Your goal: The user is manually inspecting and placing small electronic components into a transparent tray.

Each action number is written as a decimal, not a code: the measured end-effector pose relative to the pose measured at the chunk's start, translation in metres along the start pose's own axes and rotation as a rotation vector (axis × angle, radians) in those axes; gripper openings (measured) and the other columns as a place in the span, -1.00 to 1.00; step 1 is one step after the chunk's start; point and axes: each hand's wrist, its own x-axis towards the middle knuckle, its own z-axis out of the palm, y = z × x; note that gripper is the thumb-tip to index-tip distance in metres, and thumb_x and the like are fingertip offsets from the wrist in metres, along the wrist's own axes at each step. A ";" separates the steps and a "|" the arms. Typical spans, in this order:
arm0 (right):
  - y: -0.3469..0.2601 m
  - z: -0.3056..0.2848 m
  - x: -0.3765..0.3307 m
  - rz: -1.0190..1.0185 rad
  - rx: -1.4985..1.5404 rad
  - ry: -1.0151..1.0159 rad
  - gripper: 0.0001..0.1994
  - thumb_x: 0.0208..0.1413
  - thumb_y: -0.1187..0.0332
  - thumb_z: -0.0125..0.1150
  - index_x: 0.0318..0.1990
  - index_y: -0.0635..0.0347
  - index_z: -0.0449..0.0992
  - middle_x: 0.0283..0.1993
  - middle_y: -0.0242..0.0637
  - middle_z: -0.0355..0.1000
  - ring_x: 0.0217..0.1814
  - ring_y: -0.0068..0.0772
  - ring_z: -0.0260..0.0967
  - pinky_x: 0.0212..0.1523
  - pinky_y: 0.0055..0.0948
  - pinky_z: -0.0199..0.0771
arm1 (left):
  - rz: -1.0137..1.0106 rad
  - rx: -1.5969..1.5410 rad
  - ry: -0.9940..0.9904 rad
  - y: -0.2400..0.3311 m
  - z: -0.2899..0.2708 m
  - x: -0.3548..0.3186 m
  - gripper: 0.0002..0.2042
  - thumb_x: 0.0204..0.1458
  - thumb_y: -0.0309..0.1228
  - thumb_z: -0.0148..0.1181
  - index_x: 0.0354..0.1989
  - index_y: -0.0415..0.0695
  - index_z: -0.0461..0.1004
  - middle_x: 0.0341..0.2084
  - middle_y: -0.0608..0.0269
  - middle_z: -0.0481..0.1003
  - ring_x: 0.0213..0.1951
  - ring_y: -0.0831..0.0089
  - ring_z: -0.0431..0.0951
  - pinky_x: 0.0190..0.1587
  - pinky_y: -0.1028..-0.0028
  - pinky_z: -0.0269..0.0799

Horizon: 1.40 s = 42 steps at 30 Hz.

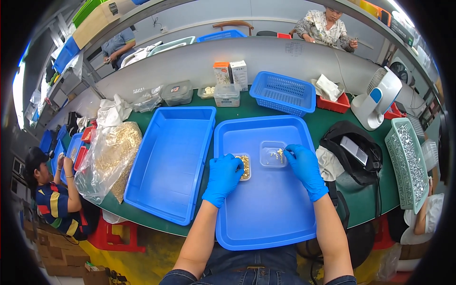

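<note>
My left hand (223, 176), in a blue glove, has its fingers bent together at the left rim of a small clear plastic box (245, 177) of tiny gold-coloured pieces (246, 164). Whatever its fingertips hold is hidden. To the right sits a second clear box (270, 162) with a few of the same pieces inside. My right hand (302, 164), gloved too, pinches at that box's right edge. Small gold bits show by its fingertips, too small to name. Both boxes stand in a large blue tray (266, 228).
Left of my tray lies another blue tray (164, 161), then a clear bag of tan-gold pieces (126, 152). A blue basket (282, 92) stands behind. To the right are a black bag (351, 147), a white fan (377, 99) and a green basket of silvery parts (407, 161). Co-workers sit around.
</note>
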 end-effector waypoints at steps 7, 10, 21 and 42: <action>-0.014 0.012 -0.001 0.011 0.085 -0.077 -0.80 0.11 0.28 0.11 -0.25 0.21 0.52 -0.35 -0.10 0.47 -0.36 -0.06 0.44 -0.32 -0.26 0.43 | 0.009 -0.027 0.005 0.001 0.000 -0.001 -0.89 -0.17 -0.39 0.30 -0.43 -0.03 0.53 -0.42 0.27 0.46 -0.26 0.27 0.47 -0.06 0.28 0.17; -0.013 0.011 -0.002 -0.009 0.078 -0.040 -0.81 0.11 0.29 0.10 -0.24 0.19 0.52 -0.35 -0.10 0.47 -0.36 -0.05 0.44 -0.32 -0.26 0.43 | 0.010 -0.023 0.007 0.001 0.000 0.000 -0.89 -0.16 -0.40 0.29 -0.42 -0.04 0.54 -0.43 0.26 0.46 -0.27 0.26 0.48 -0.07 0.28 0.20; -0.051 0.006 -0.019 -0.210 0.113 0.010 -0.86 0.07 0.43 0.14 -0.21 0.21 0.52 -0.31 -0.15 0.40 -0.28 -0.12 0.41 -0.28 -0.33 0.42 | -0.216 -0.708 0.081 0.004 -0.005 0.003 -0.87 -0.06 -0.51 0.23 -0.30 -0.18 0.58 -0.41 0.23 0.54 -0.38 0.47 0.50 -0.27 0.49 0.43; -0.066 0.011 -0.024 -0.291 0.274 0.103 -0.86 -0.05 0.47 0.26 -0.29 0.15 0.51 -0.35 -0.29 0.39 -0.33 -0.25 0.38 -0.35 -0.37 0.44 | -0.324 -1.324 -0.136 0.013 -0.024 0.002 -0.84 -0.04 -0.59 0.21 -0.25 -0.28 0.56 -0.38 0.20 0.55 -0.31 0.52 0.53 -0.19 0.57 0.46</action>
